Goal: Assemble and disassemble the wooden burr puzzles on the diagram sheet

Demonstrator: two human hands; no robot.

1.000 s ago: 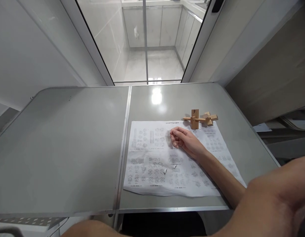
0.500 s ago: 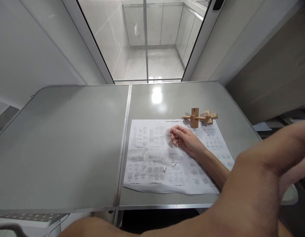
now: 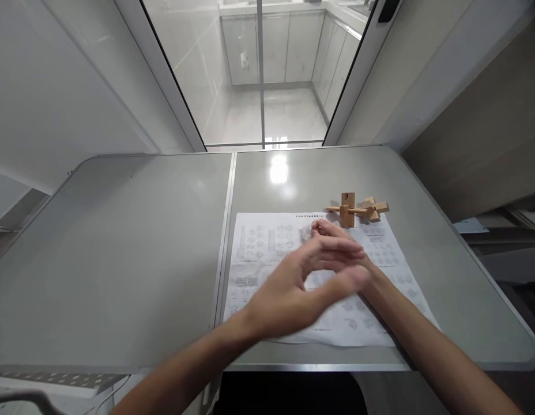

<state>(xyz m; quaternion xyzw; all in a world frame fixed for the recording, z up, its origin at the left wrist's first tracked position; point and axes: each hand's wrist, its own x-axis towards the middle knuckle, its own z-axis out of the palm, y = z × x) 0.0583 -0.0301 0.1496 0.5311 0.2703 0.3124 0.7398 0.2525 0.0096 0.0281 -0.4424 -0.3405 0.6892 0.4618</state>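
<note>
My left hand is held up over the paper with its fingers apart. It holds nothing, and its fingertips overlap my right wrist in view; contact cannot be told. Behind it, my right hand rests on the printed sheet with fingers curled in, partly hidden by the left; nothing shows in them. The sheet carries rows of small diagrams. Just beyond the right hand, at the sheet's top edge, stands a wooden interlocking piece with a rod through a marked plate. Beside it lies a wooden burr puzzle.
The grey folding table has a metal seam left of the sheet. A glass door stands past the far edge. Shelves with papers are at the right. A dark seat is below the near edge.
My left arm, which was crossed over to the right with its hand out of sight, has swung back left. The left hand is now over the sheet, covering part of my right hand and wrist.
</note>
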